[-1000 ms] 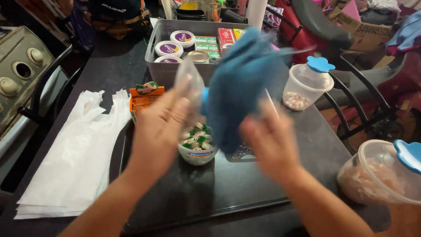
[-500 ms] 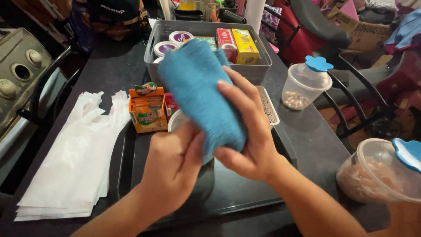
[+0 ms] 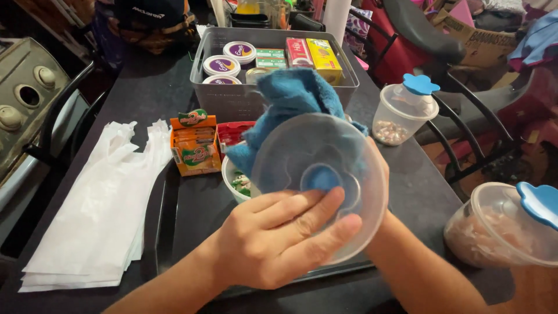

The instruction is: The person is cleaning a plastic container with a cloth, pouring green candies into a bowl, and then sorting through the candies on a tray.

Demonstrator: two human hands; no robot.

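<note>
While the left hand [image 3: 279, 238] clamps fingers on the clear lid [image 3: 319, 180], right hand's grip, hidden behind the blue cloth [image 3: 296, 102] at 12 o'clock, can't tell; wiping looks midway w/ open tub [image 3: 235, 183] uncovered.

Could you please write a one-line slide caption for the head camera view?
Left hand holds a clear plastic lid while the right hand, mostly hidden, presses a blue cloth behind it, above a dark tray.
</note>
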